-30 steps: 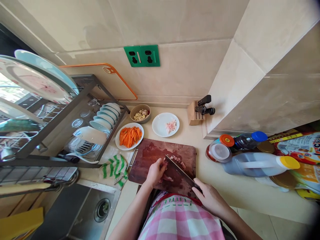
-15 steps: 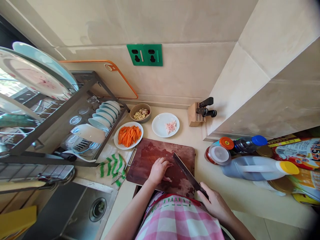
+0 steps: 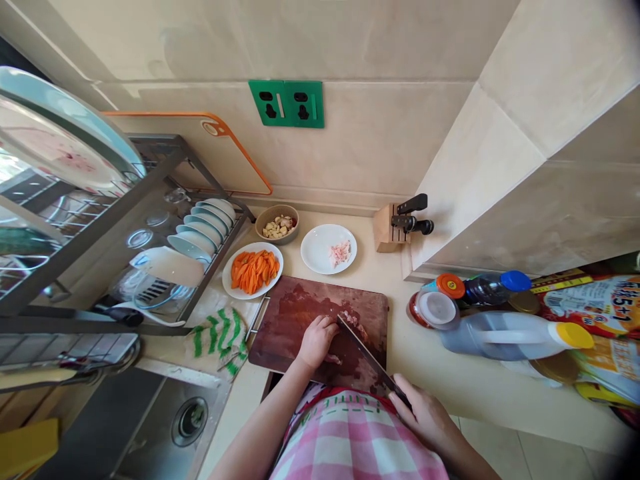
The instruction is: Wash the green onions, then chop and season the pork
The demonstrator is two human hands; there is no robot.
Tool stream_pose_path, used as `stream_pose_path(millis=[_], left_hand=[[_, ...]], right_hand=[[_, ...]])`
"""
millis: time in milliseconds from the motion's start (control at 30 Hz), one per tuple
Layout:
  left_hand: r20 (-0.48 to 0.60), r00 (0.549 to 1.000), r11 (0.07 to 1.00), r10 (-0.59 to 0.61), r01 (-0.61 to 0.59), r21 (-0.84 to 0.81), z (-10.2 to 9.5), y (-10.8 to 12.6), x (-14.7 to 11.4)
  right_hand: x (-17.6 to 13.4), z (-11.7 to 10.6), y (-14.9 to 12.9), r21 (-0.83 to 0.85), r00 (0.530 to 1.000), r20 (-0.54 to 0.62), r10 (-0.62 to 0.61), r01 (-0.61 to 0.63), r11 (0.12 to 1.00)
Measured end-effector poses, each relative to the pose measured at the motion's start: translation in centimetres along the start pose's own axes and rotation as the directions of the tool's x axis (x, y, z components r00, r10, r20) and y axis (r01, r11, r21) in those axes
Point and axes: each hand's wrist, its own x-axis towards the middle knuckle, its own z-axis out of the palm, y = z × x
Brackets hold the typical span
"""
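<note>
On the brown cutting board [image 3: 290, 313], my left hand [image 3: 318, 341] has its fingers curled together, pressing down on a piece of raw meat [image 3: 333, 359] that is mostly hidden under it. My right hand [image 3: 425, 410] is closed round the handle of a kitchen knife [image 3: 369, 361]. The blade slants up and left, its tip close beside my left fingertips. Small cut meat pieces [image 3: 354, 324] lie on the board just right of the blade. Behind the board, a white plate [image 3: 315, 250] holds a small heap of pale pink chopped pieces [image 3: 340, 253].
A plate of sliced carrots [image 3: 254, 270] and a bowl of garlic cloves [image 3: 279, 225] stand behind left. The dish rack [image 3: 170, 160], striped cloth [image 3: 220, 337] and sink [image 3: 155, 427] are leftward. A knife block [image 3: 390, 228], jars and a yellow-capped jug [image 3: 505, 337] stand rightward.
The knife has shifted slightly left, its tip now nearer my left fingers. Small meat pieces now show to the right of the blade. My left hand stays on the meat.
</note>
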Motion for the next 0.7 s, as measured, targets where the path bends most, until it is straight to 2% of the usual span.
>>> stream_pose_path(millis=[267, 367, 500, 600, 700], left_hand=[[-0.032, 0.999, 0.999, -0.035, 0.035, -0.002, 1.5, -0.6, 0.0], [-0.061, 0.998, 0.999, -0.008, 0.007, -0.032, 1.8, -0.8, -0.5], [-0.148, 0.986, 0.995, -0.08, 0.069, -0.075, 2.2, -0.9, -0.9], [-0.116, 0.99, 0.995, -0.078, 0.07, -0.064, 2.1, -1.0, -0.6], [-0.068, 0.996, 0.997, -0.06, 0.056, -0.058, 1.5, -1.1, -0.2]], right_hand=[[3.2, 1.4, -3.2, -0.174, 0.998, -0.051, 0.029, -0.038, 0.984], [2.9, 1.6, -2.3, -0.138, 0.997, -0.066, 0.044, -0.053, 0.989], [0.9, 1.5, -0.6, -0.089, 0.996, -0.077, 0.054, -0.061, 0.994], [0.3, 1.3, -0.9, -0.107, 0.997, -0.07, 0.021, -0.029, 0.994], [1.2, 1.2, -2.4, -0.135, 0.998, -0.055, 0.024, -0.031, 0.99]])
